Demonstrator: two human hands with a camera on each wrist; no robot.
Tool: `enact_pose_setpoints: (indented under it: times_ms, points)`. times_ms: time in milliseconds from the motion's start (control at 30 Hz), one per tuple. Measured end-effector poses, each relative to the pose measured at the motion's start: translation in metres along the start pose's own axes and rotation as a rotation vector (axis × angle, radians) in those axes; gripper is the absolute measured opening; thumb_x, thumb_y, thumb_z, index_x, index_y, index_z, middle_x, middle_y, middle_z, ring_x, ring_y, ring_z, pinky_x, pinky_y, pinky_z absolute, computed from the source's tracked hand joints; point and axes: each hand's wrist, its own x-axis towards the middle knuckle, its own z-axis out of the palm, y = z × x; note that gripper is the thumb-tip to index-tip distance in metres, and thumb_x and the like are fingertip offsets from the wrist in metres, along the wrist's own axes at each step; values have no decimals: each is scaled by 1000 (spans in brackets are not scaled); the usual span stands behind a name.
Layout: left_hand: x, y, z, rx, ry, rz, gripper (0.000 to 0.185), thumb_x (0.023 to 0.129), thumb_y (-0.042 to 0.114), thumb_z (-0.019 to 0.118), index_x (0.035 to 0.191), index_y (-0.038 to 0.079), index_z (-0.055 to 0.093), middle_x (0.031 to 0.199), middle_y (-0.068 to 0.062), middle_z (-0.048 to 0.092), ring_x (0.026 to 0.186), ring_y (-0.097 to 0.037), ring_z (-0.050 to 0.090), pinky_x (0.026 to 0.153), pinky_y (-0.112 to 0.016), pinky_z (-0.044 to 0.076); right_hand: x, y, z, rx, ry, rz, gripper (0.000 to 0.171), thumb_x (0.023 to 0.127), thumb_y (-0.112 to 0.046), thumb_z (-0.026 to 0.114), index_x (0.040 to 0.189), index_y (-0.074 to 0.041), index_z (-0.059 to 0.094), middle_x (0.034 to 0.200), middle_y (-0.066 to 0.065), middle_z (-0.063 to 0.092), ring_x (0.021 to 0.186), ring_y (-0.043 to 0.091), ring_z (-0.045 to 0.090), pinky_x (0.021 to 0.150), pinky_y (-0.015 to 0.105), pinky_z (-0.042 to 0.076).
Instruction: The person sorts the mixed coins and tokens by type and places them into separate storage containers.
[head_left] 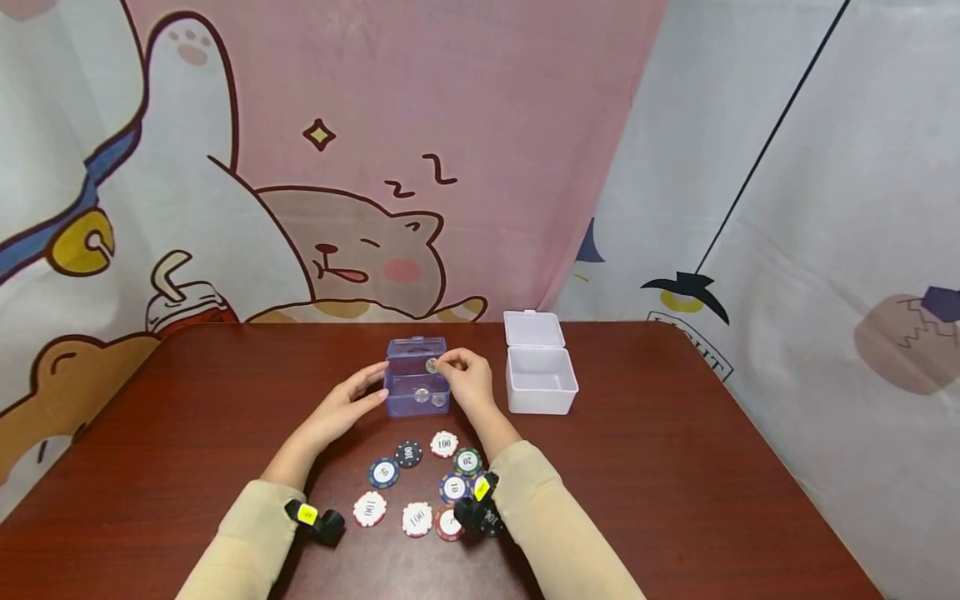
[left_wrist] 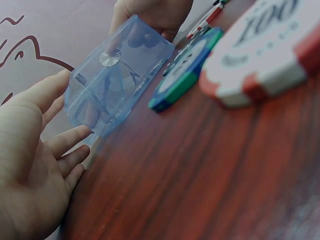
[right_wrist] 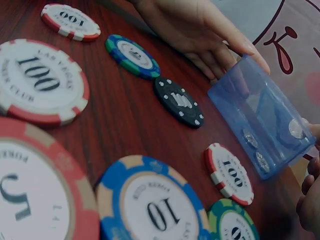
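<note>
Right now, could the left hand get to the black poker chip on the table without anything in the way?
Probably yes. The left hand rests open against the blue box, and the black chip lies flat just below it on bare table, uncovered, with nothing between them.

"100", "10", "5" on poker chips [right_wrist: 42, 82]

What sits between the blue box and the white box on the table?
Only the right hand, pinching a coin over the blue box; otherwise bare table before the white box, head view.
</note>
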Motion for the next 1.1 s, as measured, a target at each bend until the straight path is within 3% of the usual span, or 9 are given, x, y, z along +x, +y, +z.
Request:
enact_pose_setpoints:
  times_ms: [200,500,800,1100]
  points:
    - [1,2,0,2,-1,-12,54,96,13,58,145,2,38,140,-24,45,133,-40,34,106,-58,20,-1,2,-1,31,-9,-9,8,80,-8,75,81,-3,70,58,-6,45,59,8,42,54,22,34]
    - [-1,14,1,-8,-6,-23,53,95,5,56,143,-5,36,139,-31,42,131,-46,32,105,-61,20,-1,-1,-6,7,-48,-17,10,81,-11,76,85,-3,72,59,-6,46,58,7,41,54,22,34]
    - [1,-1,-1,8,-2,-11,54,96,13,58,145,2,38,140,-23,45,132,-40,35,106,-59,22,-3,-8,-12,-83,-88,-37,16,83,-17,75,96,-7,74,63,-5,45,60,9,42,57,24,36]
    - [0,-2,-1,10,0,-36,55,96,13,58,145,4,38,141,-22,44,133,-39,35,106,-58,23,-10,-13,-20,-49,-120,-49,18,85,-16,73,100,-6,73,73,-2,53,67,10,47,58,23,39]
